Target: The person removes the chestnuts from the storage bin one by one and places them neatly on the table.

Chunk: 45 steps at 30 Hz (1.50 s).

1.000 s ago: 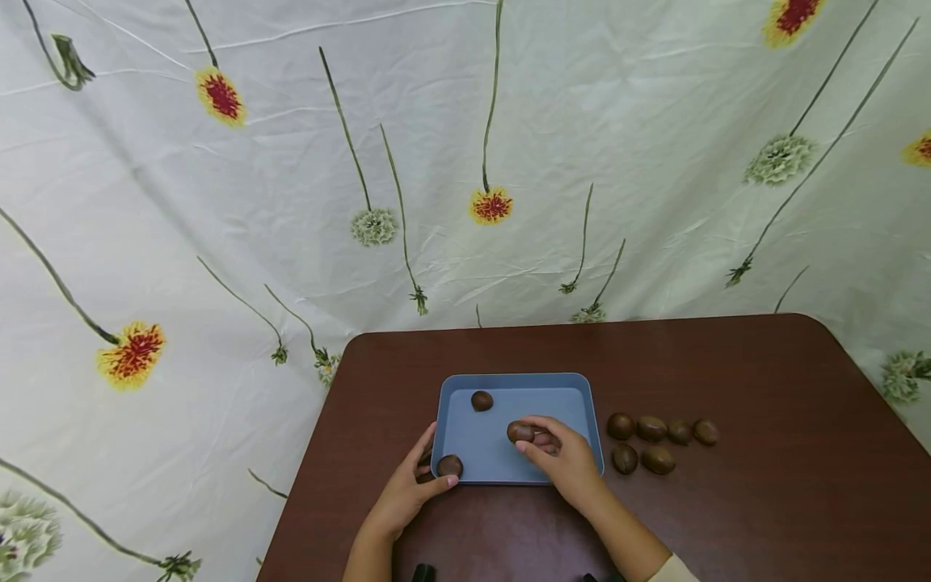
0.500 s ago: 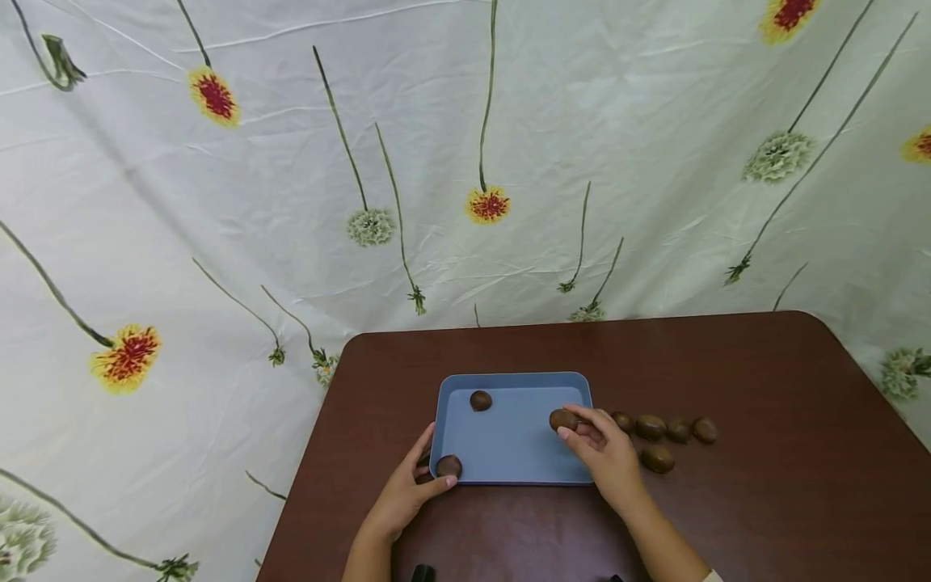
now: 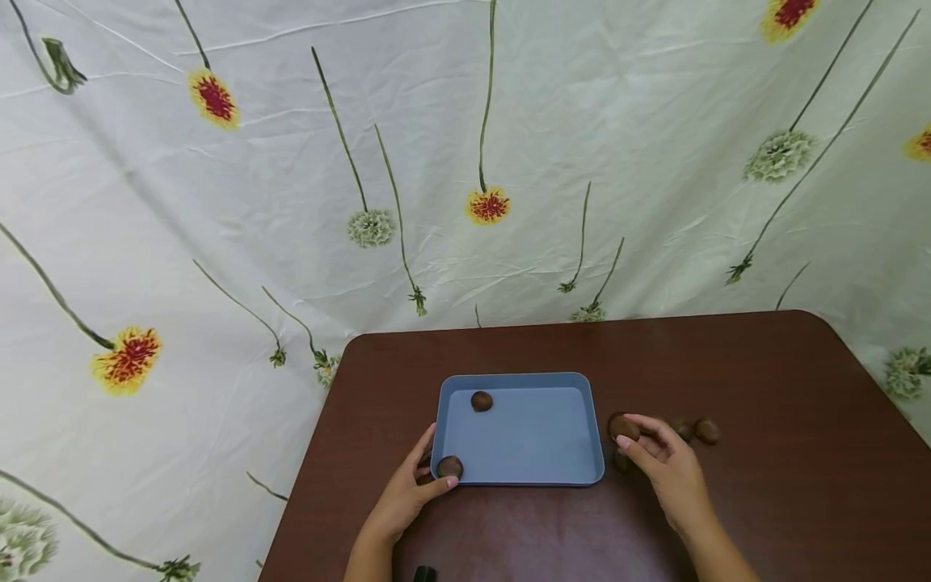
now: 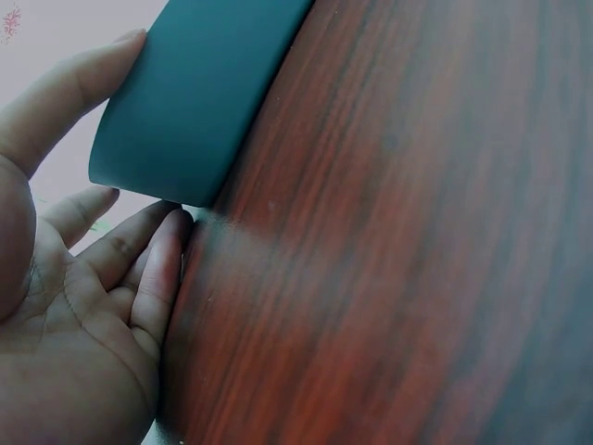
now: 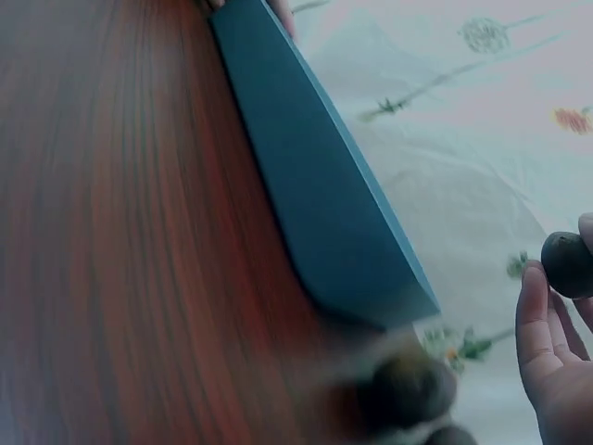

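My left hand (image 3: 407,489) steadies the blue rectangular tray (image 3: 524,477) by its near left corner, thumb on the front edge and fingers along the left side. In the left wrist view the thumb and fingertips touch the tray's outer wall (image 4: 195,102). Between thumb and fingers of my right hand (image 3: 669,469) is a brown chestnut (image 3: 623,427), held just right of the tray over other chestnuts. Inside the tray lie two chestnuts, one chestnut (image 3: 481,401) toward the back left, the other chestnut (image 3: 449,466) in the near left corner by my left thumb.
On the dark wood table (image 3: 785,485), several loose chestnuts (image 3: 706,431) sit right of the tray, partly hidden behind my right hand. A dark object (image 3: 425,573) shows at the bottom edge. A flowered white cloth (image 3: 436,267) hangs behind the table.
My right hand has carried the chestnut rightward from above the tray's middle, past its right rim, to the chestnuts on the table. The left hand and tray have stayed put.
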### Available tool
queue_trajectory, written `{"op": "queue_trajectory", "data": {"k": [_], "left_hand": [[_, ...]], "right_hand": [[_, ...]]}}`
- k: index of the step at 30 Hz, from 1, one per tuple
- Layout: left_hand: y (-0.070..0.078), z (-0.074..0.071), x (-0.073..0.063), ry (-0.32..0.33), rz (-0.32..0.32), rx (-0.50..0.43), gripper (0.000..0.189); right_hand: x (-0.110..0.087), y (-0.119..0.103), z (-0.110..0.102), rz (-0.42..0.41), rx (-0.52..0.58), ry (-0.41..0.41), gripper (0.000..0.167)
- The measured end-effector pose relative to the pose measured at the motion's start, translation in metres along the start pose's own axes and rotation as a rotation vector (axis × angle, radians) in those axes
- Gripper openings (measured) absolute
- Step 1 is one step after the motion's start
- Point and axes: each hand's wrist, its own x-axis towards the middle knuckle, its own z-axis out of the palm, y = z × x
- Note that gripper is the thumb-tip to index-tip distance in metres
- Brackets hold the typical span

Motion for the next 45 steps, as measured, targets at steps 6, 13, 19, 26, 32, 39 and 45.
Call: {"op": "queue_trajectory", "data": {"k": [6,13,19,26,32,39,45], "left_hand": [[-0.001,0.0,0.0,-0.002,-0.007,-0.02,0.097],[0.003,0.002,-0.003,0.007,-0.016,-0.008,0.095],[0.004,0.002,-0.003,0.007,-0.019,-0.01,0.095],[0.003,0.002,-0.004,-0.001,-0.021,-0.024,0.095],[0.001,0.002,-0.001,0.001,-0.017,-0.011,0.096],[-0.002,0.001,0.0,-0.021,-0.008,0.003,0.097],[-0.001,0.0,0.001,-0.01,-0.009,-0.002,0.097]], "right_hand": [[-0.008,0.008,-0.027,-0.096,0.132,0.022,0.04],[-0.014,0.017,-0.054,0.023,-0.086,0.099,0.045],[-0.021,0.022,-0.073,0.177,-0.431,0.106,0.065],[-0.02,0.029,-0.089,0.235,-0.606,0.038,0.073],[-0.015,0.034,-0.095,0.241,-0.704,-0.024,0.074],[-0.009,0.034,-0.097,0.239,-0.737,-0.063,0.074],[-0.007,0.034,-0.098,0.239,-0.725,-0.08,0.074]]}}
